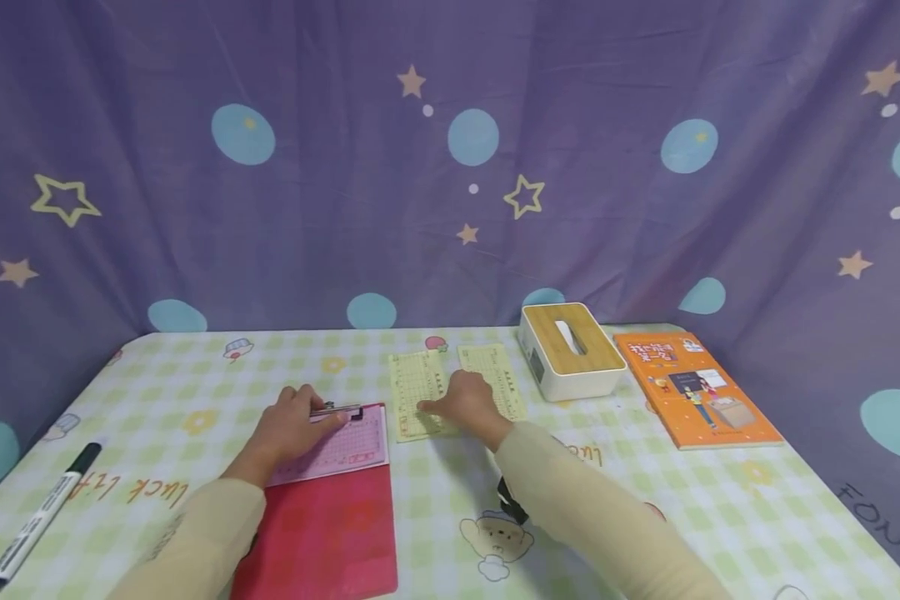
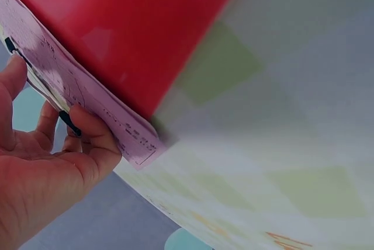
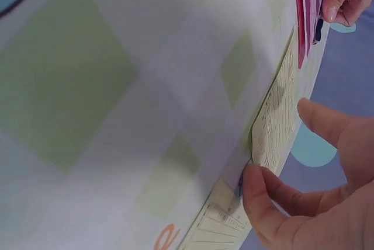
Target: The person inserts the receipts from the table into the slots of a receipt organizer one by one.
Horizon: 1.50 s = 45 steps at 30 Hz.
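Note:
A red clipboard with pink printed forms under its metal clip lies on the table. My left hand grips it at the clip; the left wrist view shows the thumb at one end of the clip and curled fingers at the other. Two yellow printed slips lie side by side to the right of the clipboard. Over the left slip is my right hand, thumb spread out above it and fingertips down at the gap between the slips.
A white tissue box with a wooden lid stands behind on the right, beside an orange book. At the left edge lies a marker with a dark cap. A purple curtain hangs behind the checked tablecloth.

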{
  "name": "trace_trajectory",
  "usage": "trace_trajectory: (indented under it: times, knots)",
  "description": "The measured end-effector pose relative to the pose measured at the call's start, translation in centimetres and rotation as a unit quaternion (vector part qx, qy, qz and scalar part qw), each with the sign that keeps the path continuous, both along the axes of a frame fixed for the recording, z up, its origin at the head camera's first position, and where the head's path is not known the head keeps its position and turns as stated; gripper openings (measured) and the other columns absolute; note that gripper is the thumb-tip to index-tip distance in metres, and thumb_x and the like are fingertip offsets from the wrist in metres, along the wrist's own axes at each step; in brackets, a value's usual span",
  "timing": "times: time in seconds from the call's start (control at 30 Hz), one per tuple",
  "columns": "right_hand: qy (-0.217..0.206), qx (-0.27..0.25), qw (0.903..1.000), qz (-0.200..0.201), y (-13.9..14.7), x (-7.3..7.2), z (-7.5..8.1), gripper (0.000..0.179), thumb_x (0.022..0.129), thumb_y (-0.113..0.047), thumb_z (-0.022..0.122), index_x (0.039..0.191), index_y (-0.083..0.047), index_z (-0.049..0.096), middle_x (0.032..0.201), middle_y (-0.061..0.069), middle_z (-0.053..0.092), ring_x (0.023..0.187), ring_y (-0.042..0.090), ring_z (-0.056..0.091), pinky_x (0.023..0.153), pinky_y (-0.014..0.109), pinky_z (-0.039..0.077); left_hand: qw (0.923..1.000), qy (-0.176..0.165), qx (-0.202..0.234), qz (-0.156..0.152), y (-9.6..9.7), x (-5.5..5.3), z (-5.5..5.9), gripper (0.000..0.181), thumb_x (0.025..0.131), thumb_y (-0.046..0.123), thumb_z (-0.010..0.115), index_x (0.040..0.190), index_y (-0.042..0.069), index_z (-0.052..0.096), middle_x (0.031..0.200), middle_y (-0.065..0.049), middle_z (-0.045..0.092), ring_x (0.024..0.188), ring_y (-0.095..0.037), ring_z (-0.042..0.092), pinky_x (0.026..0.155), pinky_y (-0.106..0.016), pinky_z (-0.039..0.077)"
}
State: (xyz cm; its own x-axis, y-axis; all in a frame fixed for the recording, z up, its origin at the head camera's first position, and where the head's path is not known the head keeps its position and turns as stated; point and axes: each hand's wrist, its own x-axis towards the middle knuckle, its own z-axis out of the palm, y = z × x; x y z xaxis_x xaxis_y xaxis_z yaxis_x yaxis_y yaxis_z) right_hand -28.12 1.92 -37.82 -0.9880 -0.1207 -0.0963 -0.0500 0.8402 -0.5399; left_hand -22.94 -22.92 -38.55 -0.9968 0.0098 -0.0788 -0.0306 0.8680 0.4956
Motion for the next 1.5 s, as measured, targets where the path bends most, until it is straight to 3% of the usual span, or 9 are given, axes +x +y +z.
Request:
trace_trajectory:
  times: [0.17, 0.33, 0.5, 0.67, 0.93, 1.27, 1.5]
  knots:
    - [0.007, 0.054, 0.9983, 0.022, -0.6, 0.0, -0.2, 0.049, 0.078, -0.045, 0.088, 0.077, -0.003, 0.062, 0.074, 0.006, 0.054, 0.073, 0.021, 0.049, 0.075, 0.038, 0.049, 0.9999, -0.013, 0.0, 0.006, 0.2, -0.2, 0.3, 0.05, 0.096, 0.037, 0.068, 0.115, -0.006, 0.053, 0.111, -0.024, 0.049, 0.099, -0.042, 0.054, 0.098, -0.058, 0.043]
    - [0.011, 0.081, 0.9964, 0.025, -1.1, 0.0, -0.4, 0.051, 0.075, -0.042, 0.09, 0.089, 0.003, 0.069, 0.09, 0.015, 0.064, 0.089, 0.03, 0.058, 0.092, 0.044, 0.049, 0.9998, -0.017, 0.003, 0.006, 0.3, -0.1, 0.4, 0.047, 0.096, 0.036, 0.069, 0.112, -0.004, 0.052, 0.109, -0.023, 0.048, 0.097, -0.041, 0.052, 0.096, -0.058, 0.042]
    - [0.001, 0.1, 0.9949, 0.017, -1.5, 0.0, -0.1, 0.052, 0.076, -0.039, 0.091, 0.098, 0.003, 0.07, 0.098, 0.017, 0.067, 0.093, 0.031, 0.062, 0.095, 0.044, 0.049, 0.9997, -0.022, -0.001, 0.01, 0.3, -0.1, 0.4, 0.047, 0.097, 0.038, 0.069, 0.112, -0.004, 0.051, 0.109, -0.022, 0.047, 0.097, -0.04, 0.051, 0.095, -0.057, 0.043]
    - [-0.003, 0.113, 0.9934, 0.017, -1.7, 0.1, 0.1, 0.055, 0.077, -0.046, 0.088, 0.097, 0.002, 0.071, 0.097, 0.014, 0.068, 0.101, 0.034, 0.061, 0.097, 0.045, 0.047, 0.9995, -0.027, -0.008, 0.015, 0.3, -0.2, 0.4, 0.048, 0.096, 0.038, 0.069, 0.112, -0.003, 0.051, 0.11, -0.022, 0.047, 0.097, -0.039, 0.051, 0.095, -0.056, 0.043]
    - [0.006, 0.143, 0.9894, 0.021, -2.3, 0.4, -0.2, 0.061, 0.074, -0.054, 0.087, 0.093, 0.002, 0.071, 0.091, 0.012, 0.062, 0.093, 0.03, 0.054, 0.09, 0.045, 0.044, 0.9998, -0.017, -0.009, 0.004, 0.2, -0.2, 0.2, 0.049, 0.092, 0.038, 0.073, 0.108, -0.001, 0.049, 0.105, -0.019, 0.047, 0.092, -0.037, 0.051, 0.091, -0.054, 0.044]
    - [-0.001, 0.145, 0.9895, 0.002, -2.7, 0.3, -0.2, 0.064, 0.072, -0.049, 0.091, 0.103, 0.004, 0.071, 0.097, 0.015, 0.063, 0.1, 0.032, 0.054, 0.093, 0.044, 0.044, 0.9996, 0.003, -0.024, -0.012, 0.0, -0.5, -0.4, 0.044, 0.092, 0.035, 0.075, 0.102, 0.001, 0.05, 0.098, -0.016, 0.047, 0.087, -0.033, 0.052, 0.088, -0.051, 0.045]
    - [-0.016, 0.114, 0.9932, -0.019, -2.8, 0.0, -0.2, 0.071, 0.069, -0.045, 0.094, 0.109, 0.006, 0.067, 0.105, 0.02, 0.063, 0.107, 0.038, 0.055, 0.096, 0.046, 0.045, 0.9992, 0.017, -0.027, -0.023, -0.3, -0.5, -0.5, 0.044, 0.092, 0.035, 0.076, 0.103, 0.0, 0.053, 0.098, -0.016, 0.05, 0.088, -0.033, 0.053, 0.089, -0.053, 0.046]
